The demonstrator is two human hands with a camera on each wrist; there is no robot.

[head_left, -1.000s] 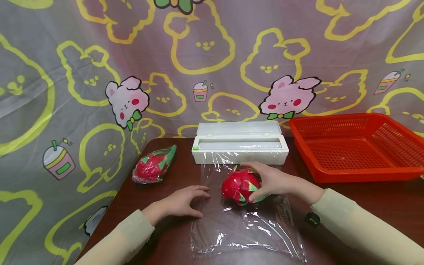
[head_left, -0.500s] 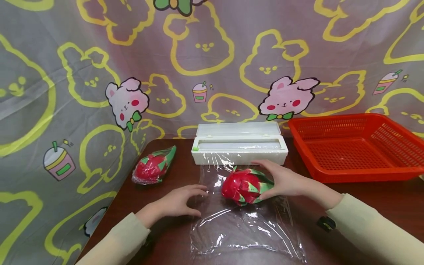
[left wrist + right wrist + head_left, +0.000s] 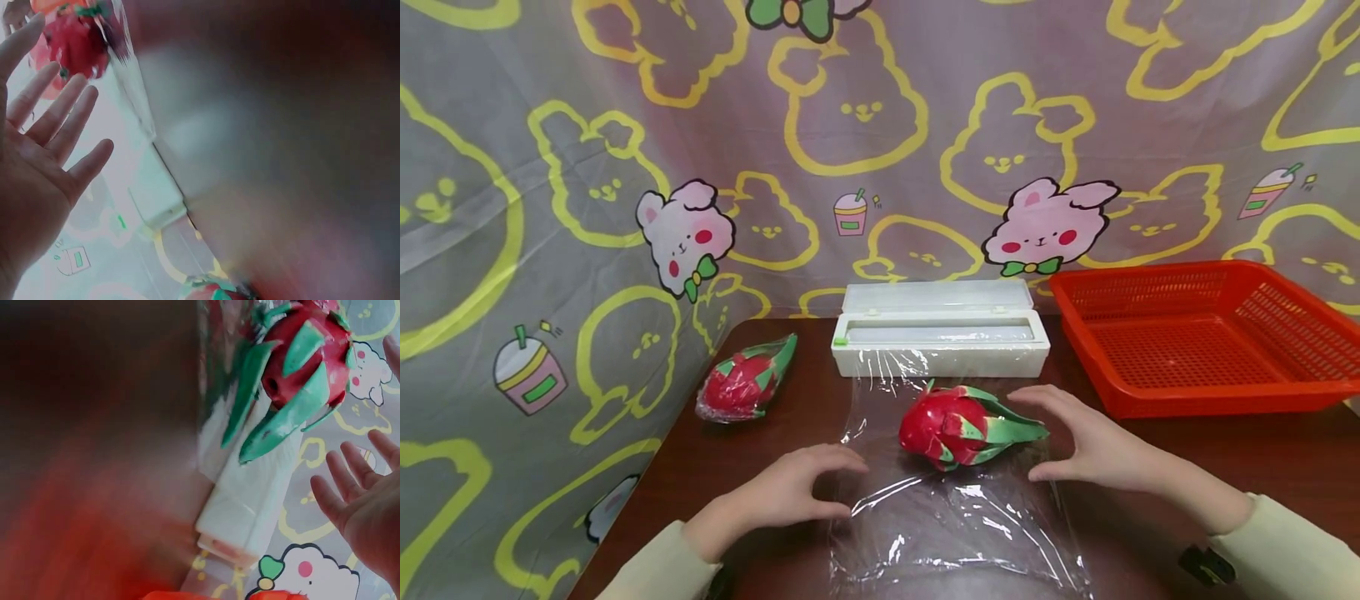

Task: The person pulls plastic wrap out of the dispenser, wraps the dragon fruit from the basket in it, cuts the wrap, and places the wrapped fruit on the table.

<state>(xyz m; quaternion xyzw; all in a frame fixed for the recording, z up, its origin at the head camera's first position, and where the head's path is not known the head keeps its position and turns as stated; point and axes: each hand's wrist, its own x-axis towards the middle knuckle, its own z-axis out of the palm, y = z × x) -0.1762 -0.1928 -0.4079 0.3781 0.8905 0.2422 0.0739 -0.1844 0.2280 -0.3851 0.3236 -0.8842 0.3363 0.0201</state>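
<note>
A red dragon fruit [image 3: 946, 425] with green scales lies on a sheet of clear cling film [image 3: 955, 525], its green tip pointing right. The film runs out of a white cling film dispenser box [image 3: 940, 358] whose lid stands up. Just right of the fruit, my right hand [image 3: 1093, 442] is apart from it, fingers spread and holding nothing. On the other side my left hand [image 3: 778, 496] hovers by the film's left edge with relaxed fingers, and whether it touches the film I cannot tell. Both palms look bare in the left wrist and right wrist views.
Another dragon fruit [image 3: 741, 383], wrapped in film, lies at the table's left edge. A red plastic basket [image 3: 1217, 392] stands at the back right. Behind the dark brown table [image 3: 805, 408] hangs a patterned curtain [image 3: 887, 125].
My right hand has let go of the dragon fruit and moved away to the right, uncovering its green tip. My left hand has shifted slightly toward me. The fruit stays in place.
</note>
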